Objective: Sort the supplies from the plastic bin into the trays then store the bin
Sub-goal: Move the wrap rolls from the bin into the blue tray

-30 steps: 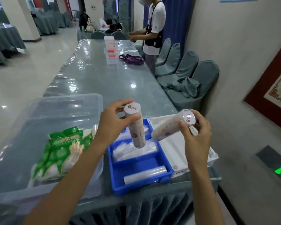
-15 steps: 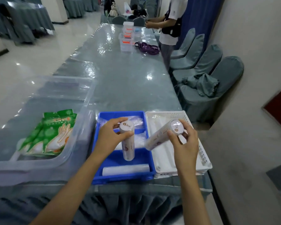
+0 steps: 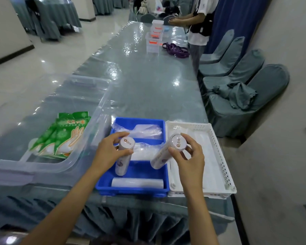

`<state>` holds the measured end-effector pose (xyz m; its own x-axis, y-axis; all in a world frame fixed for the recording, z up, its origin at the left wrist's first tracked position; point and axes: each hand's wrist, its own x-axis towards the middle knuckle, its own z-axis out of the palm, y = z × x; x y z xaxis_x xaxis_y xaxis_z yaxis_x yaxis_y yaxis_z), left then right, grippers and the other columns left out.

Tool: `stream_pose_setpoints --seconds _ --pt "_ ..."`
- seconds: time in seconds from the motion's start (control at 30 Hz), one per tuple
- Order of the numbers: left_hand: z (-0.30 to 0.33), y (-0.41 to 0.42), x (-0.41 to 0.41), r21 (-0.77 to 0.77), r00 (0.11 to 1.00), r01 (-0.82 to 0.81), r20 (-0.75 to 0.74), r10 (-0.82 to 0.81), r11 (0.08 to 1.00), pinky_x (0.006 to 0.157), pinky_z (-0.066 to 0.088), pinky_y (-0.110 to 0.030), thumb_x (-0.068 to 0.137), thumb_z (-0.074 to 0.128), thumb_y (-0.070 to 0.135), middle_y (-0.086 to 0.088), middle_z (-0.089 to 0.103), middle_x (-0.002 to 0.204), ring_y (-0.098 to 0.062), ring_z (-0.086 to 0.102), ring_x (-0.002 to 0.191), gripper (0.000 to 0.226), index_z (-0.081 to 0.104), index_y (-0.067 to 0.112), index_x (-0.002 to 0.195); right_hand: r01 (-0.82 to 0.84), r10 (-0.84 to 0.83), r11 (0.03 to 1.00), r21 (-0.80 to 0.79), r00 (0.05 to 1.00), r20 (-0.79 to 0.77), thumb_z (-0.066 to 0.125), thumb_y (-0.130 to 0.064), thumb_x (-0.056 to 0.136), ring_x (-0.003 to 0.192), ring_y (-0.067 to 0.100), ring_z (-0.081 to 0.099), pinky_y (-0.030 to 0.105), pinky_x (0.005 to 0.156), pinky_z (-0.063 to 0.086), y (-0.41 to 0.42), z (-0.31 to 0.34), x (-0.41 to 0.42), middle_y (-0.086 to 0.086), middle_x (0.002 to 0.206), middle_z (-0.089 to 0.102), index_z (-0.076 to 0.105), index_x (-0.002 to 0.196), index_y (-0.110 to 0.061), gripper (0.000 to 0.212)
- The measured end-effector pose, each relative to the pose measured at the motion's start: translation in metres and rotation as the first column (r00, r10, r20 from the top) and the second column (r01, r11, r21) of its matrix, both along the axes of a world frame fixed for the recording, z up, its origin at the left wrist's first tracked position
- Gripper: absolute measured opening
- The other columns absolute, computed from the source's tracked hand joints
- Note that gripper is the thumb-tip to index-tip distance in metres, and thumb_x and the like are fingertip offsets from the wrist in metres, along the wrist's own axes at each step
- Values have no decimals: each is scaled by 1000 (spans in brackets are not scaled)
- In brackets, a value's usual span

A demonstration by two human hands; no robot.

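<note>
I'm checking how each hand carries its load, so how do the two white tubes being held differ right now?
The left tube, gripped by the left hand, stands near upright over the blue tray. The right tube, pinched near its cap by the right hand, tilts steeply, its lower end over the blue tray beside the white tray. Both are white cylinders with matching round logo caps.

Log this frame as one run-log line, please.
left hand: grips tube over blue tray | right hand: grips second tube | clear bin: glove packs remain
</note>
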<state>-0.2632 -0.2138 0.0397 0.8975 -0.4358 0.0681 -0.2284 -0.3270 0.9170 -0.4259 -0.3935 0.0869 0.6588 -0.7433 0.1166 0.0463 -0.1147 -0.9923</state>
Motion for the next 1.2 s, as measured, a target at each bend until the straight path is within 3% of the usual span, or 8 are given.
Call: stream_pose_setpoints --seconds 0.1,0.33,0.47,0.63,0.83,0.93,1.03,1.2 --pt "-4 -4 -1 -1 1000 11 -20 -11 1000 78 50 -11 62 87 7 11 65 108 0 60 100 64 59 34 113 -22 22 999 40 1000 0 79 -8 75 105 3 60 6 72 49 -5 0 5 -5 121 60 63 117 -26 49" --pt "-27 -11 -4 27 996 61 -63 -59 998 86 54 -26 50 88 26 13 67 106 -6 64 98 68 59 34 110 -7 7 998 61 1000 -1 81 -9 73 108 8 60 6 68 49 -8 -8 13 -4 121 62 63 117 -25 50" --pt "-37 -27 -12 44 992 113 -68 -110 993 93 49 -21 58 89 14 13 65 111 -4 61 105 62 56 31 108 28 -29 998 63 1000 10 81 -9 73 110 9 59 6 71 50 -16 -9 11 -3 122 62 63 117 -26 50" --pt "-44 -49 -26 86 969 239 -79 -233 967 88 46 -13 63 87 17 17 63 108 1 56 107 54 56 33 105 127 -130 989 71 991 38 80 -7 73 110 7 60 10 74 52 -26 -11 2 -5 123 62 65 115 -29 50" --pt "-61 -70 -42 167 947 318 -97 -305 933 84 46 -16 64 86 28 20 59 111 -1 55 102 55 60 38 112 200 -202 977 72 979 22 80 -8 74 109 4 60 19 80 55 -39 -13 -14 -9 122 63 64 114 -32 50" --pt "-71 -79 -53 285 915 396 -37 -403 873 91 45 -25 64 83 34 20 57 113 -1 52 104 54 61 43 112 227 -228 971 75 974 2 80 -9 74 109 5 59 9 71 53 -46 -17 -23 -6 123 62 63 116 -31 50" --pt "-78 -87 -60 379 911 367 37 -410 850 93 43 -30 67 81 37 16 55 118 -5 49 109 57 60 39 120 240 -240 968 74 971 -9 81 -8 73 109 6 59 9 72 53 -51 -20 -32 -5 123 62 63 116 -30 51" --pt "-91 -86 -63 376 956 234 80 -283 897 91 46 -30 64 82 38 15 59 116 -7 53 109 59 59 40 117 249 -249 965 78 968 -8 80 -5 72 109 8 59 9 76 53 -56 -22 -40 -1 123 61 65 116 -26 51"
